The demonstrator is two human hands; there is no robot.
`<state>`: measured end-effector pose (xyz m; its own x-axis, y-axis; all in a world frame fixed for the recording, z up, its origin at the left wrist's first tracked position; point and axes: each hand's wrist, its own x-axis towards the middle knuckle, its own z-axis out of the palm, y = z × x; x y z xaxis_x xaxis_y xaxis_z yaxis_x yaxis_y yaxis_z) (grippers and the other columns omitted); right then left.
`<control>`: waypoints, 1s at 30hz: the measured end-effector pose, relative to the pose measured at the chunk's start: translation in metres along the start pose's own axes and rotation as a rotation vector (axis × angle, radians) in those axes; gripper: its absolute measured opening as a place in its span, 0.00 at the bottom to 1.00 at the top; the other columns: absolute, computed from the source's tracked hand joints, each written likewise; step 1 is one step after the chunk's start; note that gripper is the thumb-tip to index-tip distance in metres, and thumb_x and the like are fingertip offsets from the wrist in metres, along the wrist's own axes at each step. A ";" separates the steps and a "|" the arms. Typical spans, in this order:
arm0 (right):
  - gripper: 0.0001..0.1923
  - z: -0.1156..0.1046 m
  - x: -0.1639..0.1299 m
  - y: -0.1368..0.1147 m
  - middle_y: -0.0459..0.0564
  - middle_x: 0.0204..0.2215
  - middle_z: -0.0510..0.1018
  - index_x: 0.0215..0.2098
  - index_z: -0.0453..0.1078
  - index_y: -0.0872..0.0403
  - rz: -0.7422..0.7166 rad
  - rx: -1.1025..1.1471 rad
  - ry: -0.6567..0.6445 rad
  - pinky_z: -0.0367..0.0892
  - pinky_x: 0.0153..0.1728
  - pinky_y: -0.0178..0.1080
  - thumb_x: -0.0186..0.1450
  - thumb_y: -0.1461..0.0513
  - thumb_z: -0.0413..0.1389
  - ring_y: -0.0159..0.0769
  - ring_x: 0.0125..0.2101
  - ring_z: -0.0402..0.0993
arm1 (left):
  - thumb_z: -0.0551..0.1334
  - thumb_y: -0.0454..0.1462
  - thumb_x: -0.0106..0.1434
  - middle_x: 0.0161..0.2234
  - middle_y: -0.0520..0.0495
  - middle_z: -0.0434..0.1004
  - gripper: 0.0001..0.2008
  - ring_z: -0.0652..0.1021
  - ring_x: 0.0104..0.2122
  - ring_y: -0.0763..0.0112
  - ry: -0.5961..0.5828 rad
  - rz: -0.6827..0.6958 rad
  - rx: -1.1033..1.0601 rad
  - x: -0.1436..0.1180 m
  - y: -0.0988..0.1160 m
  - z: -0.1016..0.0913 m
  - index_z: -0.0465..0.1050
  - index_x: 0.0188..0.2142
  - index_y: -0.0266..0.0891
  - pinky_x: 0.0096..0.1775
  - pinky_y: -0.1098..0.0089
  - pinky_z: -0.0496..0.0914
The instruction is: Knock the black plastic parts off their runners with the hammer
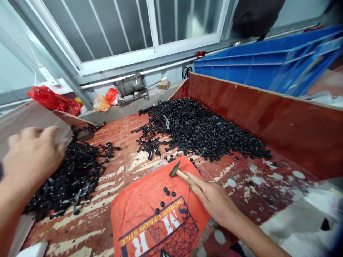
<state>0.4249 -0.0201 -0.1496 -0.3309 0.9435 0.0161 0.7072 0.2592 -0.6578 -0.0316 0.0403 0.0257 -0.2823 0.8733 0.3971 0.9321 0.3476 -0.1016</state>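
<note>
Cloth (150, 214) (orange), lettered "NOINVE OFAION STILE"

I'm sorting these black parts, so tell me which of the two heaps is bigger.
The far heap, piled against the red side board, is bigger. The smaller heap lies at the left edge, right under the left hand.

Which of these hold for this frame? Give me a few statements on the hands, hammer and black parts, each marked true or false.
1. The right hand holds a small hammer. True.
2. The hammer head rests over a blue cloth. False: the cloth is orange.
3. The left hand is at the left pile of black parts. True.
4. The far crate is red. False: it is blue.
</note>
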 end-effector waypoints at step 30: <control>0.05 0.012 0.030 -0.057 0.46 0.33 0.78 0.34 0.73 0.51 -0.218 -0.327 -0.145 0.62 0.31 0.34 0.66 0.63 0.56 0.36 0.31 0.75 | 0.74 0.39 0.50 0.30 0.54 0.72 0.33 0.72 0.25 0.76 -0.650 -0.703 -1.708 -0.216 0.071 0.044 0.69 0.55 0.46 0.28 0.76 0.69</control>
<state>0.3673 -0.0095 -0.1204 -0.5632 0.8263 0.0067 0.7641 0.5238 -0.3764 0.0855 -0.1081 -0.1076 -0.2947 0.8612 -0.4140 -0.2709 0.3402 0.9005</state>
